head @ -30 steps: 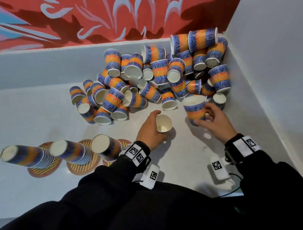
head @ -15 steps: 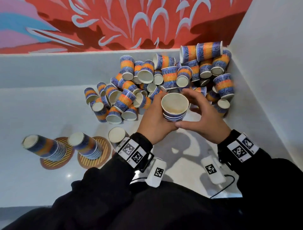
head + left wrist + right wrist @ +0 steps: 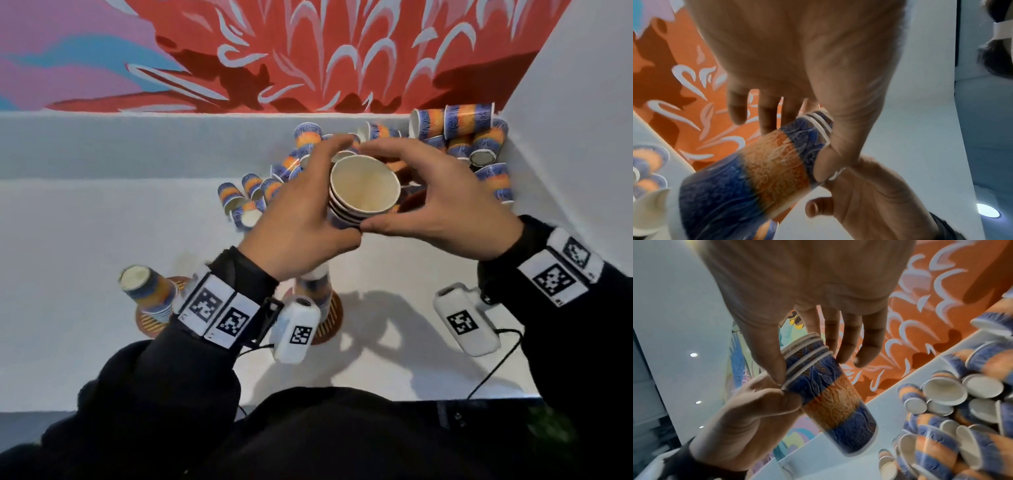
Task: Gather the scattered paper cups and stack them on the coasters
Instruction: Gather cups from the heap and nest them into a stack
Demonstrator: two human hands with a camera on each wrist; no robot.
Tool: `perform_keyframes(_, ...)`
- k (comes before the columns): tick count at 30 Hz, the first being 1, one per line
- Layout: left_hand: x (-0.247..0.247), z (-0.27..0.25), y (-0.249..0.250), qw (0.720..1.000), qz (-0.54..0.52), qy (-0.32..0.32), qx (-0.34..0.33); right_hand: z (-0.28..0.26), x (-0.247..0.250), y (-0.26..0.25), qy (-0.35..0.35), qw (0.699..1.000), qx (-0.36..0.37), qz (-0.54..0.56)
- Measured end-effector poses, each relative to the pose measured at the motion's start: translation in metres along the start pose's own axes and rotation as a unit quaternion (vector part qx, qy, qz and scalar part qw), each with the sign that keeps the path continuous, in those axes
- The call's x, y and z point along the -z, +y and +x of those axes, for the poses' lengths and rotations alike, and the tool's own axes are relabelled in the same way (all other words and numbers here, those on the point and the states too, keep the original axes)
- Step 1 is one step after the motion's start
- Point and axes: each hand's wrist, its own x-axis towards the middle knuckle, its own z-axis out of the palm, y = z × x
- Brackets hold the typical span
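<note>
nested blue-and-orange paper cups (image 3: 363, 192), light and easily crushed, are held at the rolled rims by left hand (image 3: 301, 222) and right hand (image 3: 442, 202); gentle pressure there is judged safest.

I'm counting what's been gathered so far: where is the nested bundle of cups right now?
In the head view the nested cups are held up mouth-up at centre, between the left hand and right hand, in front of the loose pile.
</note>
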Motion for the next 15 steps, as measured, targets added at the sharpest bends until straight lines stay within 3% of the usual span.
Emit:
perform_keyframes(4, 0.048, -0.019, -0.018, 0.998, -0.064, -0.020, 0.004, 0.014, -0.029, -0.025, 0.003, 0.999, 0.019, 0.048)
perform_keyframes(8, 0.072, -0.039, -0.042, 0.989, -0.143, -0.019, 0.043, 0.016, -0.055, -0.045, 0.045, 0.984, 0.004, 0.174)
perform_keyframes(11, 0.078, -0.054, -0.060, 0.968, -0.236, 0.010, 0.091, 0.015, -0.075, -0.053, 0.069, 0.969, -0.013, 0.239)
perform_keyframes(15, 0.080, -0.058, -0.076, 0.931, -0.331, 0.051, 0.142, 0.007, -0.099, -0.047, 0.079, 0.968, -0.068, 0.227)
